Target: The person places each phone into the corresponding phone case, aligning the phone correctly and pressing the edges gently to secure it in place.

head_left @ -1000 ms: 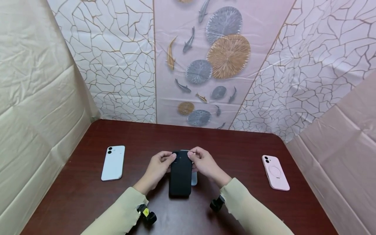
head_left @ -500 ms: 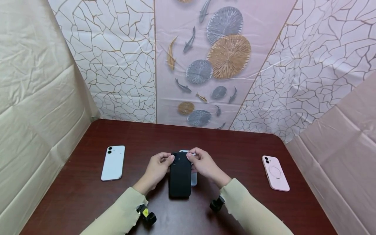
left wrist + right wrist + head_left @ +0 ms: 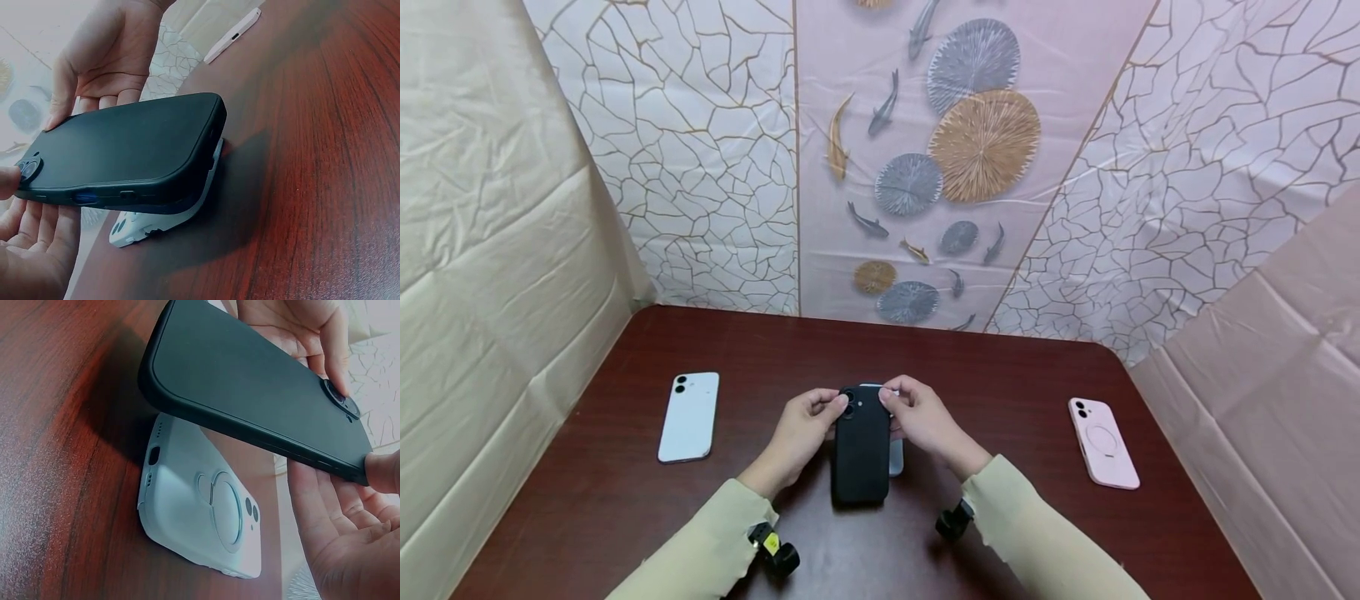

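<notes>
Both hands hold a black phone case (image 3: 861, 458) by the two sides of its camera end, lens side up, above the table. My left hand (image 3: 801, 429) has its thumb at the round camera lenses (image 3: 340, 400) and its fingers underneath. On the opposite edge, my right hand (image 3: 928, 421) pinches the top corner between thumb and fingers. Dark blue shows through a side cutout and below the case's rim in the left wrist view. Under it, a pale phone case (image 3: 181, 494) with a ring on its back lies on the table, partly covered in the head view.
A white phone (image 3: 689, 417) lies on the left of the dark red wooden table (image 3: 760, 350). On the right lies a pink phone (image 3: 1104, 442) with a ring on its back. Patterned cloth (image 3: 722, 167) hangs behind the table and plain cloth at both sides.
Both hands keep their grip on the black case. It has shifted slightly, and the lenses beside the left thumb show more plainly now. The other phones stay in place.
</notes>
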`<state>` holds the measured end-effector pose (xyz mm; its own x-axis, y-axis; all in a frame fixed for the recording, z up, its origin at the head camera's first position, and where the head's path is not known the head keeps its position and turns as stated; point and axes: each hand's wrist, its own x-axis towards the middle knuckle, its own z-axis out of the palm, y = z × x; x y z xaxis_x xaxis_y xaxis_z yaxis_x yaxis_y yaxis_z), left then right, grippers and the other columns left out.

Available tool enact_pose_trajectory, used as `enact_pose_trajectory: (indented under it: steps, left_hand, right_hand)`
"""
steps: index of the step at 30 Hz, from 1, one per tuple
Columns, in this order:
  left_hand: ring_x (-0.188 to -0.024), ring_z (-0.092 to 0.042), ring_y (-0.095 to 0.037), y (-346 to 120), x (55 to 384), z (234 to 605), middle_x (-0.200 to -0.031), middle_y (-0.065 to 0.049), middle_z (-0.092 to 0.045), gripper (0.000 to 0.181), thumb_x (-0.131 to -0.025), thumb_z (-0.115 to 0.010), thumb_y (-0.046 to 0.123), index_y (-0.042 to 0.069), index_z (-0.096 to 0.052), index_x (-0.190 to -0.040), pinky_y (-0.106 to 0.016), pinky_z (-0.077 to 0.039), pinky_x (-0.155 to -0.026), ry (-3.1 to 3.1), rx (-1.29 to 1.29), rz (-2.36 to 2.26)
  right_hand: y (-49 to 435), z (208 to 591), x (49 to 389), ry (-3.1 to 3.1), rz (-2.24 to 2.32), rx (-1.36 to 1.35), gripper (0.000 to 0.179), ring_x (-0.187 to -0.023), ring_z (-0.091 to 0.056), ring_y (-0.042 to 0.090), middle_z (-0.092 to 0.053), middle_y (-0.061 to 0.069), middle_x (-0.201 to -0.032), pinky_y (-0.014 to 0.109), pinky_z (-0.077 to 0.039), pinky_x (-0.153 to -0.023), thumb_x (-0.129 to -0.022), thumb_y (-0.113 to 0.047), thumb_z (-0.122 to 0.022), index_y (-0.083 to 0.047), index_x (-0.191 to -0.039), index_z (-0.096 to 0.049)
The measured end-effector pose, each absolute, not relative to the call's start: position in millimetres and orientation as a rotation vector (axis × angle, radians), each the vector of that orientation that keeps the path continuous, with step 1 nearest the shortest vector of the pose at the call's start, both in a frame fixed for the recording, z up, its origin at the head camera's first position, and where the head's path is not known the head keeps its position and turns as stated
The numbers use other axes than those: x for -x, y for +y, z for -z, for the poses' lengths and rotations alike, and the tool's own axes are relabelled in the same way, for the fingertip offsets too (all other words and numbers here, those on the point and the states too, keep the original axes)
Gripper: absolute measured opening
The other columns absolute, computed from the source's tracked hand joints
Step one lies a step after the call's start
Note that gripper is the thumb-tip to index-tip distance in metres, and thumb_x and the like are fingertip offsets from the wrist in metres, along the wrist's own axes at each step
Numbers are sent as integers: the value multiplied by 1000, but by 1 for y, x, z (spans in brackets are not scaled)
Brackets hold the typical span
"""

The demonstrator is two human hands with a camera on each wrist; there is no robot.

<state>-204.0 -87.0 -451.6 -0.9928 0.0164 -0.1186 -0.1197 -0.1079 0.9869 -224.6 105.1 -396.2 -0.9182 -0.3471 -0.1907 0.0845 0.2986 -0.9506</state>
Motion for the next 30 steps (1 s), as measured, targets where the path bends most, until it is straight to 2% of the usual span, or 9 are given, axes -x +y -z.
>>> enact_pose_trajectory:
  steps: [8,15,20,25,30]
  left_hand:
    - [-85,-65,-22,-85,190,425,-98,-15,-66,25,-97,-60,10,-7,-58,-115,-42,-54,-80,2040,47,-2192]
    - [-81,-65,-21,-85,201,448,-92,-11,-68,22,-99,-57,16,-3,-58,-109,-38,-53,-74,2065,-34,-2056]
    - [-78,-63,-19,-86,204,456,-89,-8,-67,22,-98,-59,21,0,-60,-105,-33,-51,-69,2104,-43,-2029]
    - [-82,-66,-21,-87,205,458,-94,-10,-68,29,-96,-63,26,0,-60,-110,-33,-53,-72,2059,-91,-2049]
    - [-87,-68,-22,-86,202,468,-99,-12,-70,36,-93,-66,27,-1,-60,-115,-35,-54,-75,1951,-175,-1998]
  right_hand:
    - [112,424,238,2225,1695,213,22,-74,-68,34,-70,13,-87,47,-56,-69,-101,-21,-53,-4,-113,-56]
    - [112,426,240,2228,1750,149,20,-73,-68,31,-69,13,-86,53,-53,-74,-101,-23,-53,-6,-111,-57]
    - [111,424,239,2232,1751,132,20,-72,-67,31,-68,12,-85,54,-53,-75,-102,-23,-52,-5,-111,-58]
    - [112,423,240,2242,1756,95,21,-70,-65,27,-68,11,-85,50,-54,-73,-102,-23,-51,-5,-110,-58]
    - [115,422,243,2231,1811,36,21,-71,-64,29,-69,14,-88,50,-54,-74,-103,-22,-49,-5,-112,-58]
